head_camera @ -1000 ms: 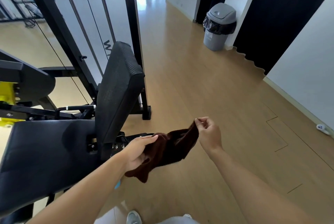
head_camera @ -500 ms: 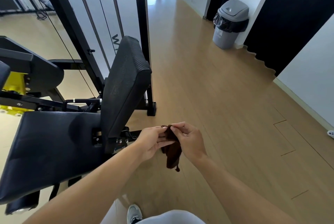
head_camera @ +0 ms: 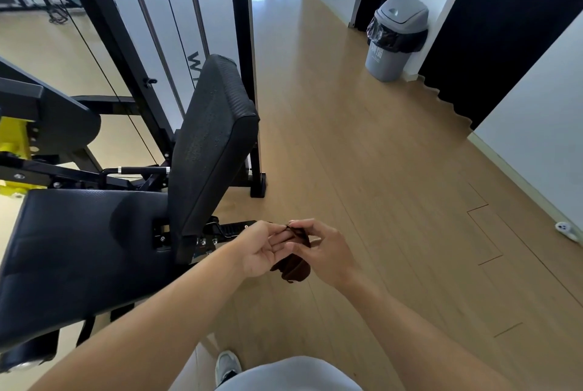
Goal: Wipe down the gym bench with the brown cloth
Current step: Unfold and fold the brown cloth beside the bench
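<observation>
The brown cloth [head_camera: 295, 266] is bunched small between both my hands, just right of the bench. My left hand [head_camera: 260, 248] pinches its top edge from the left. My right hand [head_camera: 328, 251] grips it from the right, and most of the cloth hangs below the fingers. The black gym bench has a flat seat pad [head_camera: 79, 248] at the left and an upright back pad [head_camera: 211, 144] standing in front of my left hand. Neither hand touches the bench.
A black machine frame [head_camera: 243, 43] with cables rises behind the bench, with yellow parts [head_camera: 12, 144] at the far left. A grey bin [head_camera: 394, 37] stands at the back right by a white wall. Wooden floor [head_camera: 378, 169] stretches to the right. My shoe [head_camera: 227, 367] is below.
My hands came together from holding the cloth spread wide. The cloth went from stretched out to folded and bunched small between the fingers.
</observation>
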Demonstrator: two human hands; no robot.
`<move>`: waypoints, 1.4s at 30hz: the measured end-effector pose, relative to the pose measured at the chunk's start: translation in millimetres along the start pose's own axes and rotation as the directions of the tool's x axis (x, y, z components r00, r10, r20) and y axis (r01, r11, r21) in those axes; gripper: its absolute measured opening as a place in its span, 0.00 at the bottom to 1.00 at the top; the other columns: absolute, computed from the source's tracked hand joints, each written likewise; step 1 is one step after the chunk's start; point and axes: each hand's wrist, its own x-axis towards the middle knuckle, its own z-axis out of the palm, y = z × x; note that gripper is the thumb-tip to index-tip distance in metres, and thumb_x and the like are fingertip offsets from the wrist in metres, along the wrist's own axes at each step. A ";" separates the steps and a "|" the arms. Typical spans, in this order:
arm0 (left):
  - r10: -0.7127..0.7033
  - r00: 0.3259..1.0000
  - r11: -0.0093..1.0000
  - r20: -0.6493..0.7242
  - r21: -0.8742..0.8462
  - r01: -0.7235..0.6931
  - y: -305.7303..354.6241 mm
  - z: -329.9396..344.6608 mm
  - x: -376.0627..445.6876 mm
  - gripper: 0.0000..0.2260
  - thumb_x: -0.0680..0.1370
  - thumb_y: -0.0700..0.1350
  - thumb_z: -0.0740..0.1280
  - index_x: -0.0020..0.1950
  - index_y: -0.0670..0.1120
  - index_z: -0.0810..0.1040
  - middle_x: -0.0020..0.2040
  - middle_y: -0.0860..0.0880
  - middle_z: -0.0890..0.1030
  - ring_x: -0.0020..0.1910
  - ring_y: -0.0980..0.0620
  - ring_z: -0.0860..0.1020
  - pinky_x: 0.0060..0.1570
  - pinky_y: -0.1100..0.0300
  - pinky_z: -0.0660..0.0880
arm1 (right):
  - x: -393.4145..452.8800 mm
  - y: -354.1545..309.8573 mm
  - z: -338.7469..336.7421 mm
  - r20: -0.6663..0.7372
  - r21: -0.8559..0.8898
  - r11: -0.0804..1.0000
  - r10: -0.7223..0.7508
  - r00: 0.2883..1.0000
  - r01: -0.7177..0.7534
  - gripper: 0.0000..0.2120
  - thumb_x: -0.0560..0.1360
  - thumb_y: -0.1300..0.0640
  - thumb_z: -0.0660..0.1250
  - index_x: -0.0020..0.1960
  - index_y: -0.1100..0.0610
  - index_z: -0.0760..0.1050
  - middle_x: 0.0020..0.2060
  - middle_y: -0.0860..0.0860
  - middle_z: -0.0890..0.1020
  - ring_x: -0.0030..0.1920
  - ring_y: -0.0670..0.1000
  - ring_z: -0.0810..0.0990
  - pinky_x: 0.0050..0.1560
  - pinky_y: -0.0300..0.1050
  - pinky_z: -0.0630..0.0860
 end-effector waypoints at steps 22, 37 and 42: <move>0.254 0.886 0.307 0.389 0.836 -0.455 -14.1 -54.5 29.7 0.14 0.77 0.43 0.73 0.62 0.48 0.83 0.55 0.53 0.86 0.55 0.56 0.83 0.61 0.54 0.79 | 31.1 -50.7 -52.2 0.198 0.377 0.918 0.048 0.979 -0.122 0.04 0.77 0.67 0.71 0.49 0.60 0.81 0.48 0.60 0.87 0.48 0.54 0.85 0.48 0.41 0.79; 0.608 0.733 -0.083 0.303 0.943 -0.321 12.1 -100.0 23.2 0.14 0.75 0.37 0.64 0.41 0.58 0.76 0.42 0.55 0.81 0.42 0.57 0.79 0.45 0.57 0.78 | 32.6 -38.9 -51.3 0.050 0.383 0.918 0.092 0.995 -0.104 0.03 0.78 0.64 0.72 0.51 0.59 0.82 0.50 0.61 0.87 0.53 0.56 0.86 0.57 0.46 0.80; 0.646 0.734 0.005 0.209 0.961 -0.278 10.7 -116.8 27.3 0.14 0.73 0.34 0.63 0.43 0.55 0.75 0.40 0.53 0.82 0.41 0.53 0.80 0.43 0.54 0.78 | 38.9 -51.7 -55.6 0.046 0.472 0.880 0.041 0.998 -0.057 0.04 0.79 0.67 0.69 0.53 0.62 0.80 0.52 0.62 0.86 0.50 0.52 0.85 0.50 0.39 0.80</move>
